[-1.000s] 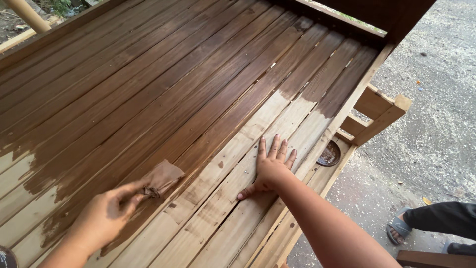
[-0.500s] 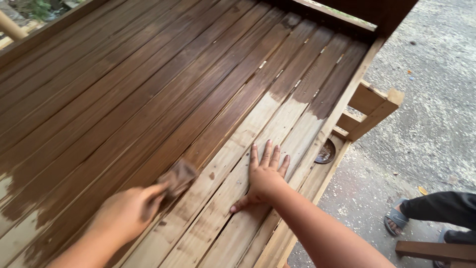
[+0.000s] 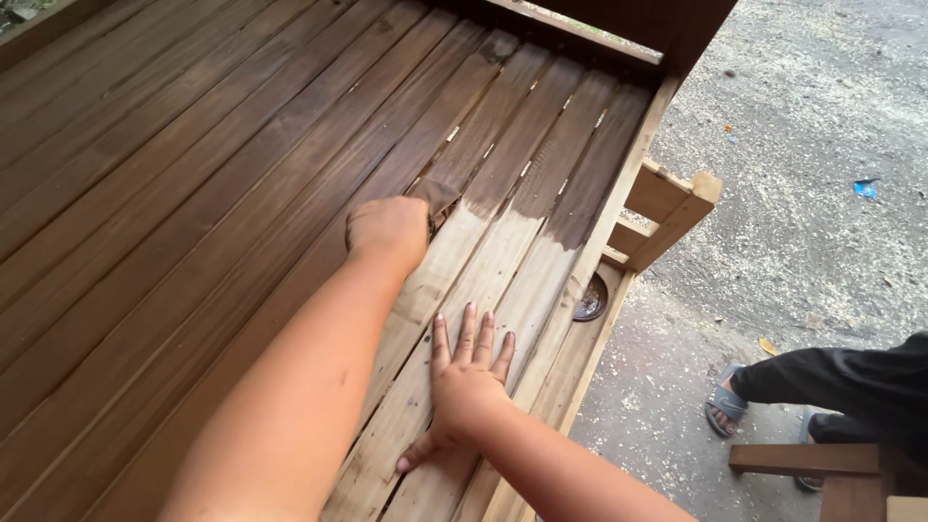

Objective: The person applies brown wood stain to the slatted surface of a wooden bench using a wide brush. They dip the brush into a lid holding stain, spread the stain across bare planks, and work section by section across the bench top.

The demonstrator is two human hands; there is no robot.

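Left hand (image 3: 389, 230): closed into a fist around a stain-soaked pad (image 3: 437, 193), pressing it onto the slats; the forearm runs down toward 7 o'clock.
Pad: a small brown wad poking out at 1 o'clock from the left knuckles, right at the line where dark stain meets bare wood.
Right hand (image 3: 462, 379): flat, palm down, fingers spread and pointing to 12 o'clock, thumb out toward 8 o'clock; it holds nothing and rests on unstained slats at 5 o'clock from the left hand.
Slatted wooden platform (image 3: 193, 193): dark brown stain covers it from 9 through 1 o'clock; the pale raw strip lies under and around the right hand.
Round tin (image 3: 591, 298): sits on the lower rail at 2 o'clock from the right hand, partly hidden by the edge board.
Frame bracket (image 3: 669, 208): bare wood, juts out at 3 o'clock from the pad.
Ground (image 3: 822, 145): gravelly grey, right of the platform.
Another person (image 3: 851, 382): dark trouser leg and a sandalled foot (image 3: 725, 404) at 4 o'clock.
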